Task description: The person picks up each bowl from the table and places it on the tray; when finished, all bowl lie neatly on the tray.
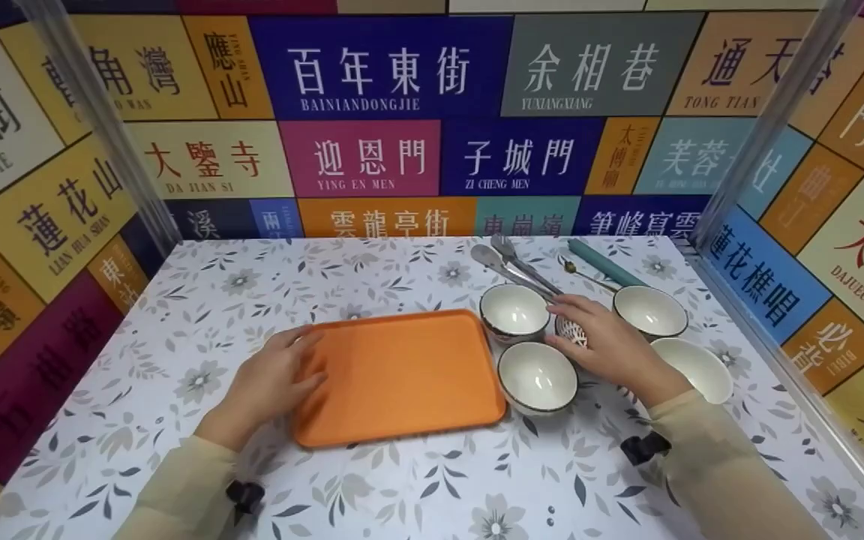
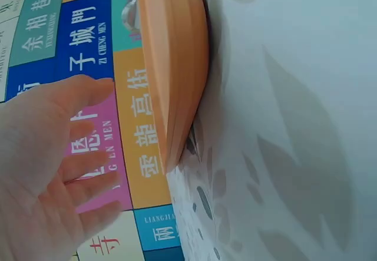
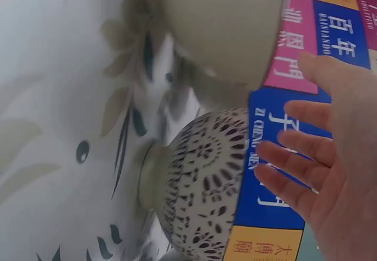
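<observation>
My left hand (image 1: 271, 382) is over the left end of an orange tray (image 1: 402, 375), fingers extended toward its middle. In the left wrist view that hand (image 2: 53, 167) appears beside the tray's rim (image 2: 177, 66) with nothing in its grasp. My right hand (image 1: 604, 337) hovers among white bowls, two of them, a far bowl (image 1: 514, 309) and a near bowl (image 1: 537, 377), to its left. A dark-patterned piece (image 1: 571, 331) shows partly beneath its fingers. The right wrist view shows loosely bent fingers by the rim of a patterned bowl (image 3: 206, 178), beside a plain-sided bowl (image 3: 224, 25).
Right of my right hand are another white bowl (image 1: 649, 311) and a partly hidden bowl (image 1: 694, 367). Metal utensils (image 1: 514, 270), a teal stick-shaped item (image 1: 608, 262) and a thin gold-coloured utensil (image 1: 571, 267) lie behind. Sign-covered panels and clear posts border the floral tabletop (image 1: 372, 495).
</observation>
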`<state>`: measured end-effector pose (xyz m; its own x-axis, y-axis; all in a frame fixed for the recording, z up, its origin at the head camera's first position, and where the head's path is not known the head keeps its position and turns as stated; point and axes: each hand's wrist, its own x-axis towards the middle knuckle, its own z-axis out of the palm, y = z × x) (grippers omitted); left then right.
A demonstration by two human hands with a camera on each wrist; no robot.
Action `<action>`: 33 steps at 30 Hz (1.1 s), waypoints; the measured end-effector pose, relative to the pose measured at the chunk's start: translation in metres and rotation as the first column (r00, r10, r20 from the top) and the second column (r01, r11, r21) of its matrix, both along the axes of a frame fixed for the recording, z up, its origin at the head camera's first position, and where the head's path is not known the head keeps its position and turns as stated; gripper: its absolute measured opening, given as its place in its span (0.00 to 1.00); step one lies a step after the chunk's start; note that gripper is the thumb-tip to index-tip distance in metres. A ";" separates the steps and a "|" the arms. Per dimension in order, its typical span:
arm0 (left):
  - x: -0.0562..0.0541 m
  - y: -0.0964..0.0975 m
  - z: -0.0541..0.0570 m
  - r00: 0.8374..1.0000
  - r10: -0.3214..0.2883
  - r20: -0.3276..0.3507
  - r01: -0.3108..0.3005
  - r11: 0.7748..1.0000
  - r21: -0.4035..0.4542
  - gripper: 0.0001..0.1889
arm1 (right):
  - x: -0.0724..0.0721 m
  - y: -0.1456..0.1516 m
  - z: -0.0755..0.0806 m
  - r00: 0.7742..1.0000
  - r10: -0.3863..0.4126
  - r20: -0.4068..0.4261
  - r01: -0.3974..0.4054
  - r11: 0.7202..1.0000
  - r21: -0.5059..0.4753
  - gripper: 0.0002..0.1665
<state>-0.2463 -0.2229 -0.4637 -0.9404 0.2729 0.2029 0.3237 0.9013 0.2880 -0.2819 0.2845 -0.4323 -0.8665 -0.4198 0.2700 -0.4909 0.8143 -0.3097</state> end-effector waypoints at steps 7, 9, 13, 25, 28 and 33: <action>0.022 -0.013 0.000 0.991 -0.038 0.129 0.028 0.997 0.074 0.37 | 0.013 -0.001 0.000 0.994 0.110 0.025 -0.108 0.990 -0.089 0.33; 0.028 -0.016 0.000 0.983 -0.040 0.179 0.026 0.996 0.080 0.40 | 0.016 -0.001 -0.001 0.990 0.128 0.052 -0.123 0.989 -0.085 0.37; 0.036 -0.022 -0.002 0.973 -0.069 0.220 0.052 0.995 0.082 0.43 | 0.022 -0.002 -0.001 0.989 0.131 0.075 -0.125 0.989 -0.077 0.42; 0.045 -0.033 -0.003 0.967 -0.087 0.241 0.071 0.995 0.073 0.48 | 0.034 -0.003 -0.001 0.981 0.154 0.120 -0.152 0.988 -0.028 0.53; 0.047 -0.033 -0.003 0.964 -0.072 0.256 0.054 0.996 0.077 0.48 | 0.036 -0.004 -0.001 0.978 0.151 0.141 -0.151 0.989 -0.010 0.58; 0.047 -0.032 -0.006 0.974 -0.078 0.213 0.062 0.995 0.079 0.45 | 0.036 -0.005 0.000 0.980 0.147 0.137 -0.154 0.987 0.048 0.65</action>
